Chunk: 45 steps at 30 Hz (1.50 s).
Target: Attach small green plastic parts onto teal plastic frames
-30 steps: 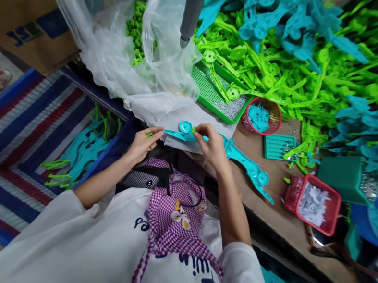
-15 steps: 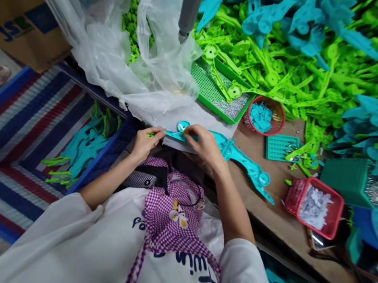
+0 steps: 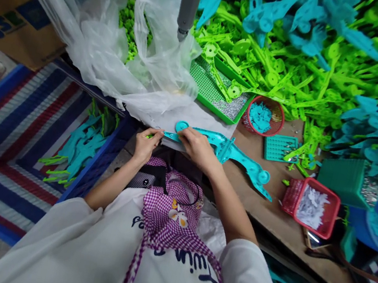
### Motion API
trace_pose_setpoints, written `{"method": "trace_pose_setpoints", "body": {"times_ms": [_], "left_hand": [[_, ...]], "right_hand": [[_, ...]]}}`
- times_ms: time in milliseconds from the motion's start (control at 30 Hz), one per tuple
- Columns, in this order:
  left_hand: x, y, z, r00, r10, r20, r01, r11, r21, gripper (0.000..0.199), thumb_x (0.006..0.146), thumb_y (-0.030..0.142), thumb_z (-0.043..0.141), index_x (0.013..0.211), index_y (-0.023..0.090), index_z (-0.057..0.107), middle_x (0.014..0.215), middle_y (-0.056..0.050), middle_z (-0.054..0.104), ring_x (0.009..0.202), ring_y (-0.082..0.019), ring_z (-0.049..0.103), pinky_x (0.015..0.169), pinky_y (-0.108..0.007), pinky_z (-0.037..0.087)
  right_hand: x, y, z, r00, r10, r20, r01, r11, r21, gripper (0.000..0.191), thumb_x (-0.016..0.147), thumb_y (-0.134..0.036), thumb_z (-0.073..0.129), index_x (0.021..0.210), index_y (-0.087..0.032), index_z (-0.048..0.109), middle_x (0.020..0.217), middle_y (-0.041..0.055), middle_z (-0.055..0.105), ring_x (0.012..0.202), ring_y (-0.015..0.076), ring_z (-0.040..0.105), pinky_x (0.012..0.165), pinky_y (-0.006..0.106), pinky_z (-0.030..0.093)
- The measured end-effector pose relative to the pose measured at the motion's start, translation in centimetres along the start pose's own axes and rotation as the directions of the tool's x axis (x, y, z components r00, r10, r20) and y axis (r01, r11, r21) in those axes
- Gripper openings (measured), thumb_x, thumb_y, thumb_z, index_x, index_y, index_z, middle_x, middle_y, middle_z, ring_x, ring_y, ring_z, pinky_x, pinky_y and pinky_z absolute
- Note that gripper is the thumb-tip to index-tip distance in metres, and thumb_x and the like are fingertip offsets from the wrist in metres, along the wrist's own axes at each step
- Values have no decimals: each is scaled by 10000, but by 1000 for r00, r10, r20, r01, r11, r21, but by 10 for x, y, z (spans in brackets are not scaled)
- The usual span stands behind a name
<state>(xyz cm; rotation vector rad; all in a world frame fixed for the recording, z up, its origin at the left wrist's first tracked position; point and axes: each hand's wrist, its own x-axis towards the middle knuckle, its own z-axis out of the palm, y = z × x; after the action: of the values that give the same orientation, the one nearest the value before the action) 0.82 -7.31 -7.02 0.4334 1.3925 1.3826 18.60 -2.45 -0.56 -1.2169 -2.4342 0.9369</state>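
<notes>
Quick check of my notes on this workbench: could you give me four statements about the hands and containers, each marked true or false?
1. The left hand's fingers are at one end of the long turquoise plastic part. True.
2. The right hand is inside the round red basket. False: it is at the long turquoise plastic part.
3. The green tray holds small silvery pieces. True.
4. The round red basket holds white pieces. False: it holds turquoise ones; white pieces fill the rectangular red basket.
</notes>
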Motion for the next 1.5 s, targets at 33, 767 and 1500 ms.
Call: {"method": "trace_pose_setpoints", "body": {"times_ms": [33,767,1500], "left_hand": [[0,0,1,1000,-11,-1,11,1000,-8,298,573,339,842,762,132,741,475,56,499,415,-29,369,390,-168,184],[-63,64,-6,956,-233,176,282,893,-350,319,954,321,428,1085,257,712,1165,-52,707,1203,-167,614,928,-278,551],[-34,-21,238,263,-68,962,-923,272,272,352,801,415,739,1086,211,758,1019,-130,675,961,-264,636,770,-316,424]], "right_hand": [[-2,0,3,1000,13,-17,-13,1000,15,185,979,-224,464,1013,-194,643,1004,89,657,924,208,601,816,324,459],[-33,-83,60,975,3,-224,73,941,330,186,978,-334,496,1026,-215,630,1060,81,607,1010,190,608,897,324,512],[-239,94,-60,360,661,-659,-429,744,512,478,791,-618,606,980,-179,624,824,53,659,668,166,593,650,315,503]]}}
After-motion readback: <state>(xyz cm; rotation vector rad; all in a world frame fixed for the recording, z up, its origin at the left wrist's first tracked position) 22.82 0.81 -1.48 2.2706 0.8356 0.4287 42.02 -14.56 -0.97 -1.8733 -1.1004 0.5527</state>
